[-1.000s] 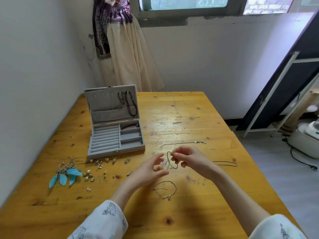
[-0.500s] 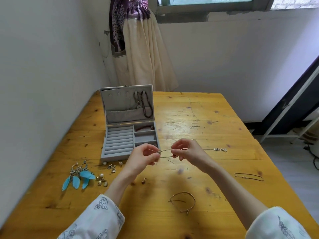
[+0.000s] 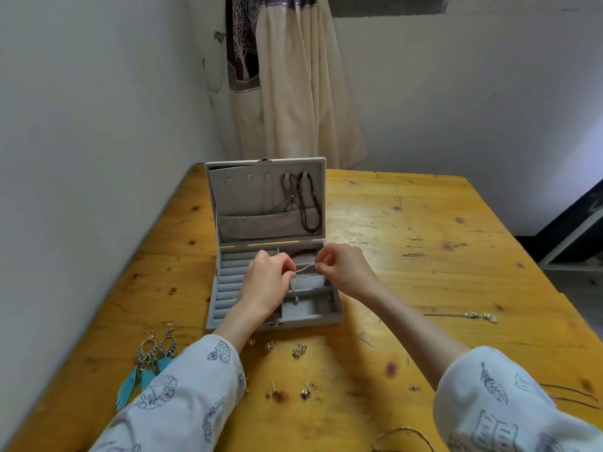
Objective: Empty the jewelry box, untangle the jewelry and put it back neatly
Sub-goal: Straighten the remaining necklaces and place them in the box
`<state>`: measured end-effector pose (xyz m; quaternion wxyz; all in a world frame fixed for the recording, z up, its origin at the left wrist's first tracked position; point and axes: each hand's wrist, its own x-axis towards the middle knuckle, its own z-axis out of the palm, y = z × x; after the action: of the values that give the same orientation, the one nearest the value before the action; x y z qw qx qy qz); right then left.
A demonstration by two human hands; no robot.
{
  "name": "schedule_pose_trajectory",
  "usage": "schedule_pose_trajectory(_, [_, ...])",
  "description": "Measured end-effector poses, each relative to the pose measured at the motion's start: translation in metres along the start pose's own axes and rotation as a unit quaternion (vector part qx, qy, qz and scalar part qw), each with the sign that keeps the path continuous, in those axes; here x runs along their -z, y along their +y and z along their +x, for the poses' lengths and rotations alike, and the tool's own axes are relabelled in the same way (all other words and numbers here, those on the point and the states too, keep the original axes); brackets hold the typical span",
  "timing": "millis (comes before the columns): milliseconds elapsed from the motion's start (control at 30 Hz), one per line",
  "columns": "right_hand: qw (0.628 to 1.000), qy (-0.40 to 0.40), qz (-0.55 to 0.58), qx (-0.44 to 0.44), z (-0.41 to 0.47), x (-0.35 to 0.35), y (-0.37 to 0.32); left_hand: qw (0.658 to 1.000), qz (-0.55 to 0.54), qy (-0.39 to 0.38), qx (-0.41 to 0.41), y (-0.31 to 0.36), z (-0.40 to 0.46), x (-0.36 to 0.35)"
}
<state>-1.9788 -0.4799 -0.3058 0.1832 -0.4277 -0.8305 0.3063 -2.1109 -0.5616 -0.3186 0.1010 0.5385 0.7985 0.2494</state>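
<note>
A grey jewelry box (image 3: 228,308) stands open on the wooden table (image 3: 408,256), lid upright, with dark bead strands (image 3: 308,203) hanging on the lid's hooks. Over the box's right compartments my left hand (image 3: 266,282) and my right hand (image 3: 342,267) pinch the two ends of a thin silver chain (image 3: 305,268); a loose end dangles down toward a compartment. Turquoise feather earrings (image 3: 146,363) lie at the front left. Several small stud earrings (image 3: 298,350) are scattered in front of the box.
A silver pendant necklace (image 3: 479,316) lies on the table to the right. A gold bangle (image 3: 404,437) sits at the bottom edge, and thin chains (image 3: 574,394) lie at the far right. A wall runs along the table's left side; a curtain (image 3: 293,93) hangs behind.
Both hands have carried the chain forward from over the bare table to over the box's right compartments. The view has tilted down and closer to the box.
</note>
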Motion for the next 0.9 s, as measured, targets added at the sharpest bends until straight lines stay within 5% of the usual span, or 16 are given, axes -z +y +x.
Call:
schedule_pose_trajectory(200, [0.979,-0.045,-0.183,0.078,0.009,-0.007,0.004,0.989,0.101,0.025,-0.107,-0.002,0.004,0.0])
schedule_pose_trajectory(400, [0.96,-0.031,-0.251,0.118,0.01,-0.008,0.003,0.967,0.15,0.051,-0.199,-0.009,0.008,-0.001])
schedule_pose_trajectory(667, [0.962,-0.034,-0.24,0.127,0.005,-0.007,0.004,0.969,0.173,0.042,-0.173,-0.008,0.005,0.003])
schedule_pose_trajectory(900, [0.994,0.003,-0.092,0.063,-0.029,0.007,0.009,0.985,0.124,0.038,-0.114,-0.001,-0.014,0.014])
